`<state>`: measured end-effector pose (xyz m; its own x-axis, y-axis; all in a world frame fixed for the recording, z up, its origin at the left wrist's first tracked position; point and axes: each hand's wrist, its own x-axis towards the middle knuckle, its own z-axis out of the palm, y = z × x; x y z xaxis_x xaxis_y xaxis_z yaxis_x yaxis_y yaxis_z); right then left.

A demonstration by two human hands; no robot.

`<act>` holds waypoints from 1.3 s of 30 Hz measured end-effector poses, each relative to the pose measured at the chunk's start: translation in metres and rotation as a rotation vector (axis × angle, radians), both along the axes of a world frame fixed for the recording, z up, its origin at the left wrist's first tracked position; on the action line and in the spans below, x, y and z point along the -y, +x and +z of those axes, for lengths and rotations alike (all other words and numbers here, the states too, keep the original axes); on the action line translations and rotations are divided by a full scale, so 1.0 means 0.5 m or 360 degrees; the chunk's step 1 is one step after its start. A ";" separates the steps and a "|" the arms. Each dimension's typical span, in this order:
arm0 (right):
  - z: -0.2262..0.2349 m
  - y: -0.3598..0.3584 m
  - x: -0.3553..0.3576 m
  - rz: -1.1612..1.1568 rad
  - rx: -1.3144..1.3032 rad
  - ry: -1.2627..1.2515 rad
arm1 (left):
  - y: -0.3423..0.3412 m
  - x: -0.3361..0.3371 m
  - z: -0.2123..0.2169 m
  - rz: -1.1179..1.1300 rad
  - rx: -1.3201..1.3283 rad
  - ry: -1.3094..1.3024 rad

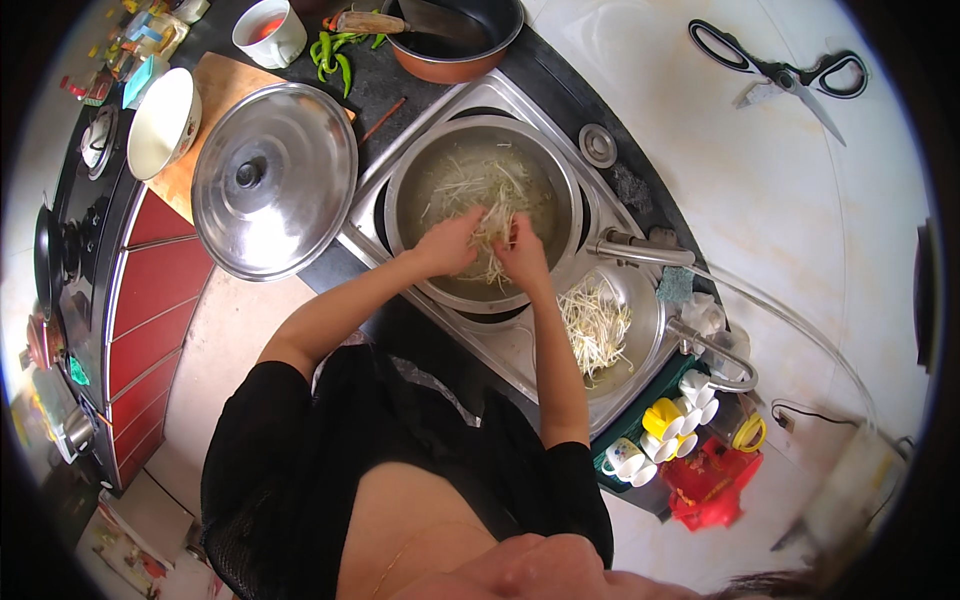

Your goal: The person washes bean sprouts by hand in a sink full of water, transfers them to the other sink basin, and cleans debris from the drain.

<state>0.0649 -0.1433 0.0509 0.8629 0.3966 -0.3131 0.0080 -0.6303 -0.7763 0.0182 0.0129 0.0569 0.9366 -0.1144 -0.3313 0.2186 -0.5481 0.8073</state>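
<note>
Both of my hands are over a wide steel basin (407,150) of water set in the left sink bowl. My left hand (452,243) closes on a clump of bean sprouts (492,225) from one side. From the other side, my right hand (522,252) grips the same clump, its fingers curled inward. Loose sprouts float in the water beyond my hands. A pile of white bean sprouts (597,325) lies in the right sink bowl, beside my right forearm.
A big steel lid (275,215) lies left of the sink, partly over a wooden cutting board (180,180). Behind are a pan (450,66) with a cleaver, and green peppers (325,52). A faucet (645,250) reaches over the sink; several cups (662,418) stand at right.
</note>
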 end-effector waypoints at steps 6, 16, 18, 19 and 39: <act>-0.026 0.053 0.066 0.0300 -0.0275 -0.0127 | 0.016 -0.042 -0.055 -0.0148 -0.0118 0.0026; -0.095 -0.056 0.009 0.0513 -0.0161 -0.1147 | 0.010 -0.017 -0.122 -0.0083 -0.0480 0.0597; -0.147 -0.099 -0.014 0.0397 -0.0122 -0.1086 | -0.018 0.017 -0.174 -0.0116 -0.0475 0.0396; -0.182 -0.103 -0.011 0.0300 -0.0120 -0.0688 | -0.034 0.033 -0.200 -0.0099 -0.0455 0.0243; -0.065 0.022 0.051 0.0055 -0.0180 -0.0076 | 0.005 -0.063 -0.047 0.0098 -0.0235 0.0487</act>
<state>0.0757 -0.1689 0.0183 0.8071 0.4080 -0.4268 -0.0552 -0.6676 -0.7425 0.0205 0.0443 0.0335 0.8780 0.0661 -0.4742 0.3609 -0.7420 0.5649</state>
